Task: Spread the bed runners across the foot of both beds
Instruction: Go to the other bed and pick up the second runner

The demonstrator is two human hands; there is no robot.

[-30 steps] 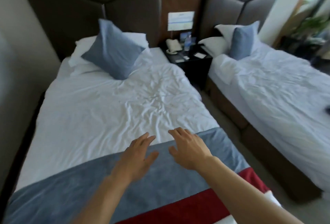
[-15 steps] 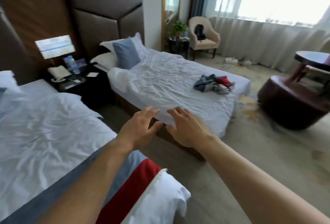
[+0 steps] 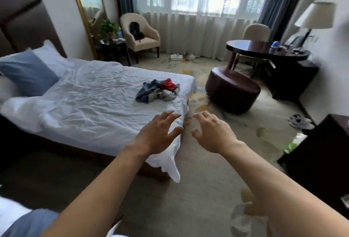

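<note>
A crumpled blue, red and grey bed runner (image 3: 157,91) lies bunched near the foot of the far bed (image 3: 90,104), which has white sheets and a blue pillow (image 3: 26,72). My left hand (image 3: 156,133) hovers with spread fingers over the bed's near foot corner. My right hand (image 3: 211,133) hovers beside it over the carpet, fingers spread and holding nothing. At the bottom left, a corner of the near bed's spread blue runner (image 3: 28,223) shows under my left forearm.
A dark round ottoman (image 3: 232,91) stands past the bed's foot, with a dark round table (image 3: 264,49) and chair behind it. A dark cabinet (image 3: 321,157) is at the right. A beige armchair (image 3: 141,36) sits by the curtained window. Patterned carpet lies between.
My view has swung right from the near bed to the far bed. Both hands stayed raised and empty and now hover at the far bed's foot corner.
</note>
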